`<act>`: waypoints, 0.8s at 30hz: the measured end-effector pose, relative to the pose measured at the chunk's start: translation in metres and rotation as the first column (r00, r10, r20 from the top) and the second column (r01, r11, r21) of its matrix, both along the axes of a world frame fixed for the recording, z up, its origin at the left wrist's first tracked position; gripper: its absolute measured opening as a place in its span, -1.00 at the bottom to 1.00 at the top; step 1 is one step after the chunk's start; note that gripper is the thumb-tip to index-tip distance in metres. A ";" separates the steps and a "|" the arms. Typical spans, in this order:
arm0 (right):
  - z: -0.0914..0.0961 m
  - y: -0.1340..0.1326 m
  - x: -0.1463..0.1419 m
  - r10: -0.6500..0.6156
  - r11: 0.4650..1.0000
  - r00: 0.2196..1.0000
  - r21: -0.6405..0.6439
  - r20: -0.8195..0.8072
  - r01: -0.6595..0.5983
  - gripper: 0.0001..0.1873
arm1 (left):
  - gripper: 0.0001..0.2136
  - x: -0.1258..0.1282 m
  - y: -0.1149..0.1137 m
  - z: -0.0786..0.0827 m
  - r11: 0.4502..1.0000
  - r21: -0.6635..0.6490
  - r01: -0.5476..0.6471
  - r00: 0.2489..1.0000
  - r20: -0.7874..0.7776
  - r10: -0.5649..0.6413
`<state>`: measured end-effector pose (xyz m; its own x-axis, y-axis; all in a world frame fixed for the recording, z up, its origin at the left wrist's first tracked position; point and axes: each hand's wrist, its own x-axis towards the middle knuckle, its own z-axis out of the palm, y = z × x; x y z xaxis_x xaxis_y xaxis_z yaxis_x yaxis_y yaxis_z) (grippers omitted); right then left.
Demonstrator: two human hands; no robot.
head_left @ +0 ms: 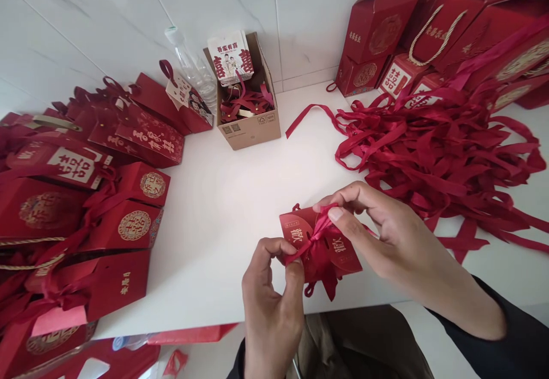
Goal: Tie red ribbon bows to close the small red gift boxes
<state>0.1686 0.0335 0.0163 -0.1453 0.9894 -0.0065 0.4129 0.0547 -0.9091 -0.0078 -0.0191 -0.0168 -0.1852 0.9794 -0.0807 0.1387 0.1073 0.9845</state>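
A small red gift box with gold characters lies near the table's front edge. Across its top runs a dark red ribbon, gathered into a bow at the middle with tails hanging toward me. The thumb and forefinger of my left hand pinch the bow's left loop. My right hand pinches the loop on the other side, its thumb lying over the ribbon. Part of the box's far edge is hidden behind my right fingers.
A heap of loose red ribbons covers the right side of the white table. Red gift boxes crowd the left, and more boxes are stacked back right. A cardboard box and a plastic bottle stand by the wall.
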 end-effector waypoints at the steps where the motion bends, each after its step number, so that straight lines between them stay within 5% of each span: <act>1: 0.001 0.000 0.000 0.012 0.999 0.999 -0.032 -0.051 -0.013 -0.76 | -0.91 -0.002 0.000 -0.001 1.000 0.018 0.023 1.000 -0.013 -0.023; 13: -0.012 0.001 0.000 -0.147 0.971 0.949 -0.223 -0.279 0.085 -0.68 | -0.90 -0.011 0.005 -0.008 0.999 -0.027 0.029 0.999 -0.014 -0.029; 24: -0.023 -0.008 0.017 -0.276 0.951 0.953 -0.179 -0.124 0.252 -0.51 | -0.78 -0.027 0.000 0.002 0.982 0.125 0.139 0.988 -0.087 -0.129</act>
<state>0.1856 0.0253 -0.0068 0.1101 0.9800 -0.1659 0.2555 -0.1892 -0.9481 -0.0347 -0.0190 -0.0152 -0.0523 0.9969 0.0593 0.2206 -0.0463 0.9743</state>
